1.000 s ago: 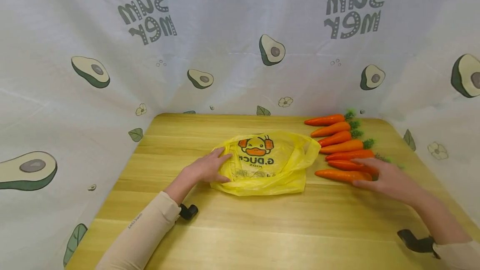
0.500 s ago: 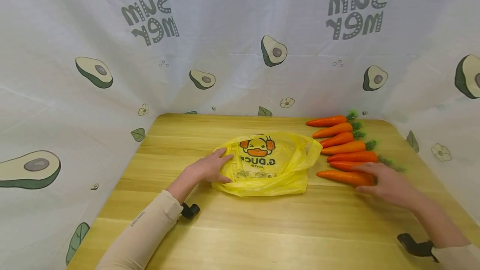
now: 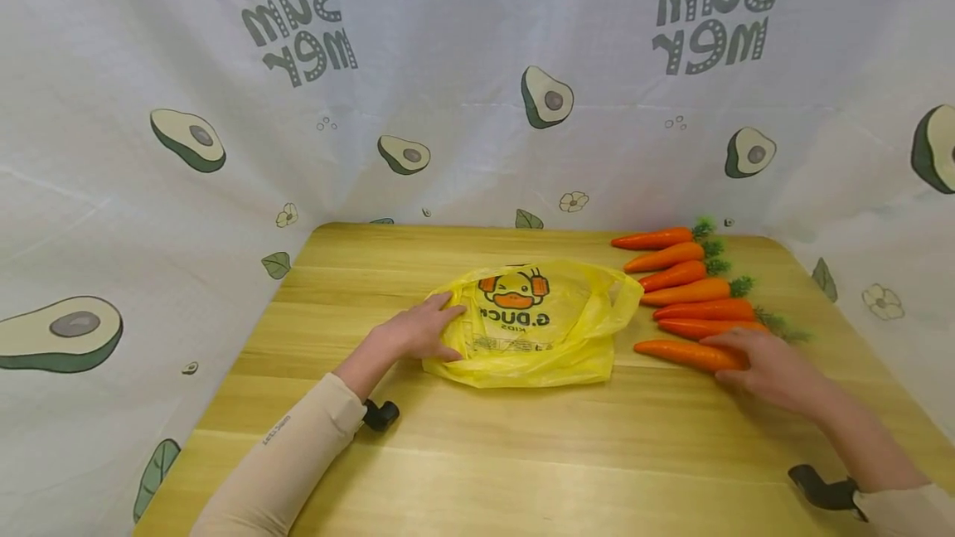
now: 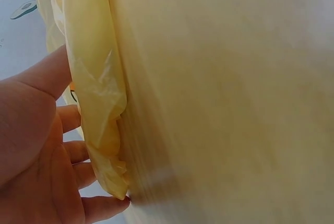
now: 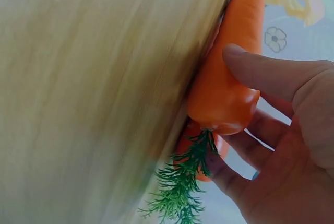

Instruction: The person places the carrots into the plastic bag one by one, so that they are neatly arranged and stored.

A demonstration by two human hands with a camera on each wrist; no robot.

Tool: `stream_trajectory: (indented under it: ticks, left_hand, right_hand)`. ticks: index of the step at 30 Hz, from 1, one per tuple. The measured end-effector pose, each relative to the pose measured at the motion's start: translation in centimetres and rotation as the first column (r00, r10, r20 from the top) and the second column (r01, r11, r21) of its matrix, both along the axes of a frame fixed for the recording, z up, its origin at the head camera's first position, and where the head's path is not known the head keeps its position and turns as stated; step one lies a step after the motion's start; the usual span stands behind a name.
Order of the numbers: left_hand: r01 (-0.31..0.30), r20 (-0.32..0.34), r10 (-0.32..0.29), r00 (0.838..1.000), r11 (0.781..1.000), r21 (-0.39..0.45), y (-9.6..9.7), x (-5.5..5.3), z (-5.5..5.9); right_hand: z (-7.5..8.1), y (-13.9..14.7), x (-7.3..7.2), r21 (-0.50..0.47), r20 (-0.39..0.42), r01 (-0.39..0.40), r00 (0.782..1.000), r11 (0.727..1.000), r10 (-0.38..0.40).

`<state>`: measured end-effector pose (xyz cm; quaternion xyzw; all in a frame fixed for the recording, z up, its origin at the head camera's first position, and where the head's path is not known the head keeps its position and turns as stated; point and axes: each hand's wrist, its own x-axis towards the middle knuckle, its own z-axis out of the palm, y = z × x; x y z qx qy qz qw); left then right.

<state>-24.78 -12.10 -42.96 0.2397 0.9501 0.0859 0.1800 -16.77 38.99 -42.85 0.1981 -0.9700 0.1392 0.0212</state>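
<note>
A thin yellow plastic bag (image 3: pixel 537 363) with a duck print lies flat on the wooden table. My left hand (image 3: pixel 421 330) rests at its left end, fingers spread over the plastic; in the left wrist view the fingertips touch the bag's folded edge (image 4: pixel 96 88). On the right, my right hand (image 3: pixel 768 367) pinches the nearest carrot (image 3: pixel 682 352) by its thick end. The right wrist view shows the thumb on one side of this carrot (image 5: pixel 224 88) and the fingers on the other, with green leaves (image 5: pixel 180 182) hanging below.
Several more orange carrots (image 3: pixel 694 290) with green tops lie in a row beyond the held one, their tips pointing left towards the bag. A white curtain (image 3: pixel 462 65) printed with avocados surrounds the wooden table (image 3: pixel 477 454) at the back and sides.
My right hand has drawn slightly back, its fingers shifting from the second carrot to grip the nearest one, which has tilted a little. My left hand stays on the bag.
</note>
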Motion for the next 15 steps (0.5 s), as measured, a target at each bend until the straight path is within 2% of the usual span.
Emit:
stream_trajectory:
  ticks: [10, 15]
  left_hand:
    - [0.009, -0.012, -0.010, 1.000, 1.000, -0.005, 0.18, 0.12, 0.39]
    - [0.010, -0.010, -0.010, 1.000, 1.000, -0.008, 0.21, 0.24, 0.42]
  right_hand:
    - [0.55, -0.07, 0.12, -0.014, 0.032, 0.005, 0.999, 1.000, -0.004]
    - [0.22, 0.16, 0.21, -0.038, 0.051, 0.022, 0.998, 0.999, -0.020]
